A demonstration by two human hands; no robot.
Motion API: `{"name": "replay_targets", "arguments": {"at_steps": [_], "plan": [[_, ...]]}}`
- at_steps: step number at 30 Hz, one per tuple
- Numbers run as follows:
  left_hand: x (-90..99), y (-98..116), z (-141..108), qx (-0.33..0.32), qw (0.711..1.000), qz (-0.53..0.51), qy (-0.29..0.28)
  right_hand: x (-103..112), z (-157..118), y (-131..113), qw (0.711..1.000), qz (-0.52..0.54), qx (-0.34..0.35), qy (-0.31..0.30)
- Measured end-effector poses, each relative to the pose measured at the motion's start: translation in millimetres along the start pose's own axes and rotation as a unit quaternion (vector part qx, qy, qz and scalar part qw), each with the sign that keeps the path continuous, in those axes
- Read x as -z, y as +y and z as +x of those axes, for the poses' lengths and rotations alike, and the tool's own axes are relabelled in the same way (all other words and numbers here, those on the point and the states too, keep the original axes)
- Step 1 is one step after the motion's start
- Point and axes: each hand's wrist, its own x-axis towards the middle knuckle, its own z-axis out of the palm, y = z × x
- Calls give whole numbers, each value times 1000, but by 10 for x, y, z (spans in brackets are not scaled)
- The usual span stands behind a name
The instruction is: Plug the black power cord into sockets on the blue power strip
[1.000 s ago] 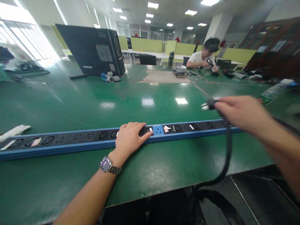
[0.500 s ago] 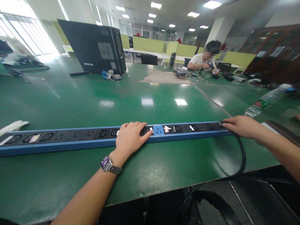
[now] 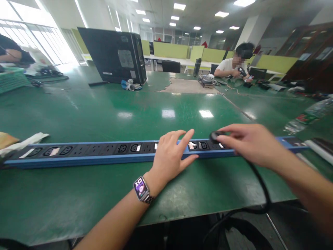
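Observation:
A long blue power strip (image 3: 140,158) with black sockets lies across the near part of the green table. My left hand (image 3: 170,152), with a watch (image 3: 141,188) on its wrist, is over the strip's middle, thumb and fingers spread apart. Between the thumb and fingers of my right hand (image 3: 249,142) is a black plug (image 3: 215,136), held just above the sockets right of the left hand. From it a black cable (image 3: 262,184) curves down past the table's front edge. Bits of white label stick to several sockets.
A black computer case (image 3: 114,57) stands at the back left, with gloves (image 3: 130,85) beside it. A plastic bottle (image 3: 307,116) lies at the right. Across the table sits a person (image 3: 231,66); a green basket (image 3: 14,80) is far left.
My right hand has lifted the plug off the strip's right part and brought it left. My left hand has shifted right and opened its fingers. The view has turned slightly left.

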Motion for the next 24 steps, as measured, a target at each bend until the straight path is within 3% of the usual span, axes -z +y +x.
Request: {"name": "replay_targets", "arguments": {"at_steps": [3, 5, 8, 11, 13, 16, 24], "plan": [[140, -34, 52, -28, 1000, 3, 2, -377, -13, -590, 976, 179, 96, -82], [324, -291, 23, 2, 998, 18, 63, -509, -26, -738, 948, 302, 95, -40], [642, -775, -110, 78, 980, 30, 179, -631, -85, -596, 923, 379, 42, 57], [788, -1040, -303, 80, 991, 6, 110, -868, -203, -218, 931, 361, -30, 48], [748, -1064, -424, 88, 995, -29, 29, -1074, -311, 31, 938, 338, -75, 29], [611, -999, -519, 98, 993, -58, -25, -1313, -475, 277, 946, 306, -106, 23], [561, -903, -440, 54, 989, 13, -136, -1405, -588, 333, 971, 235, -47, 28]]}}
